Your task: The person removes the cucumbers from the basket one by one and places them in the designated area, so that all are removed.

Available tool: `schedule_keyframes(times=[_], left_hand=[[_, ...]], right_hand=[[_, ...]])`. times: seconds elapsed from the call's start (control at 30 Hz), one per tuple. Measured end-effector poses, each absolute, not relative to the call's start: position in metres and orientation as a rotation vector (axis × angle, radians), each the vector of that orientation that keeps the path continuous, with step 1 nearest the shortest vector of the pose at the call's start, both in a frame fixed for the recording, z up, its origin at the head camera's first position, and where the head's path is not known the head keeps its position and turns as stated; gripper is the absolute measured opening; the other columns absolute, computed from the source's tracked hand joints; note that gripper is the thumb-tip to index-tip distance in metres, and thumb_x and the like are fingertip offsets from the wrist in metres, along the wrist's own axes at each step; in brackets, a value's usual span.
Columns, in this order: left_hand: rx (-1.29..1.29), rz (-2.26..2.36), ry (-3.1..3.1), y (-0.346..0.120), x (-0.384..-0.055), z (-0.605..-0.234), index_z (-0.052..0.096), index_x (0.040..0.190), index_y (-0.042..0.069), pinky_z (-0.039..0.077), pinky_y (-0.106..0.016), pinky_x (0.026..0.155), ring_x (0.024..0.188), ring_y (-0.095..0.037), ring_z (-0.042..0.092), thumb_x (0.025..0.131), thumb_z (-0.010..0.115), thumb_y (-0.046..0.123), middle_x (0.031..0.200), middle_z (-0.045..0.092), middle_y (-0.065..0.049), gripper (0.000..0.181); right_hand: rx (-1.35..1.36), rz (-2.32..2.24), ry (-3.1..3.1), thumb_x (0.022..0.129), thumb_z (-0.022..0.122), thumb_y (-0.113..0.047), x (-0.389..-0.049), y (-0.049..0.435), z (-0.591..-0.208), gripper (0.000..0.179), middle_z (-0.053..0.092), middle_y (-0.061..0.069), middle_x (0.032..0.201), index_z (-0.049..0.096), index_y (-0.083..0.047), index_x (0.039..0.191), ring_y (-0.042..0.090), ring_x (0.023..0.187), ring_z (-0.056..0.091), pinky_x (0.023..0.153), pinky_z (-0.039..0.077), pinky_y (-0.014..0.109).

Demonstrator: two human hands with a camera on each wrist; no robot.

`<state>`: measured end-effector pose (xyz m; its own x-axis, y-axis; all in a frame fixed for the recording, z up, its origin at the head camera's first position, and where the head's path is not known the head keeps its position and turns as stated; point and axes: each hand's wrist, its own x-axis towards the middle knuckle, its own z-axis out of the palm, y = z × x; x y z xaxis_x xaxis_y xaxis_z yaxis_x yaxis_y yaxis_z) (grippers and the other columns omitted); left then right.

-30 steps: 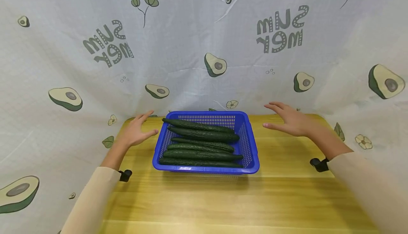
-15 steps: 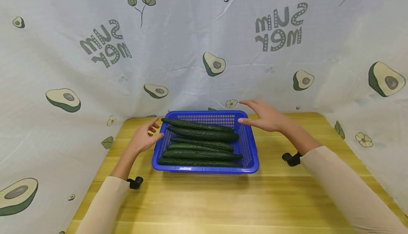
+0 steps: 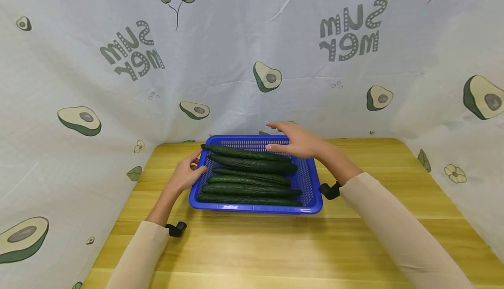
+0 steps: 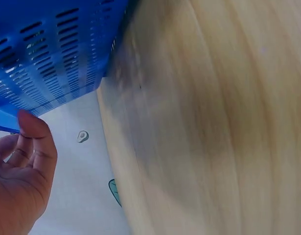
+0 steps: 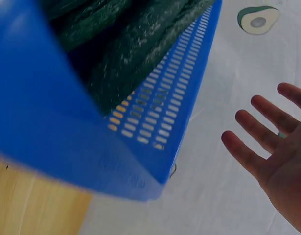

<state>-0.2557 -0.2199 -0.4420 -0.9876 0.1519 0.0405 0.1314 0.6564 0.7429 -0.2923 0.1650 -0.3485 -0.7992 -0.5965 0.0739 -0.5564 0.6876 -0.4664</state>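
Note:
A blue plastic basket with slotted walls stands on the wooden table. Several long dark-green cucumbers lie side by side in it, roughly crosswise. My left hand is at the basket's left rim, thumb over the edge and fingers bent on the outer side; the left wrist view shows the fingertips right at the rim. Over the back right part of the basket hovers my right hand, fingers extended and thumb apart, holding nothing. In the right wrist view its spread fingers are apart from the basket wall.
A pale cloth printed with avocados and lettering hangs behind and along both sides of the wooden table. Each wrist carries a small black camera mount, the left one and the right one.
My right hand has swung left from beyond the basket to above its back right part. My left hand has moved right onto the left rim. Basket and cucumbers have stayed put.

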Motion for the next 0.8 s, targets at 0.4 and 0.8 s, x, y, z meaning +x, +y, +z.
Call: schedule_keyframes(times=[0.4,0.8], left_hand=[[0.067,1.444,2.753,-0.211,-0.256,-0.445,0.032,0.163,0.015,0.047,-0.025,0.053,0.053,-0.009,0.051,0.094,0.059,0.018,0.108,0.072,-0.019,0.075],[0.038,1.498,2.843,-0.208,-0.252,-0.449,0.042,0.159,0.021,0.035,-0.023,0.046,0.045,-0.01,0.038,0.096,0.069,0.026,0.064,0.054,0.0,0.069]], right_hand=[[-1.025,-0.72,2.667,0.101,0.059,-0.05,-0.313,0.127,-0.375,0.077,0.043,0.015,0.161,0.034,-0.009,0.161,0.036,0.146,0.044,0.12,0.036,0.058],[-0.976,-0.673,2.609,0.1,0.061,-0.05,-0.324,0.109,-0.401,0.077,0.042,0.014,0.162,0.036,-0.008,0.16,0.034,0.147,0.043,0.121,0.036,0.057]])
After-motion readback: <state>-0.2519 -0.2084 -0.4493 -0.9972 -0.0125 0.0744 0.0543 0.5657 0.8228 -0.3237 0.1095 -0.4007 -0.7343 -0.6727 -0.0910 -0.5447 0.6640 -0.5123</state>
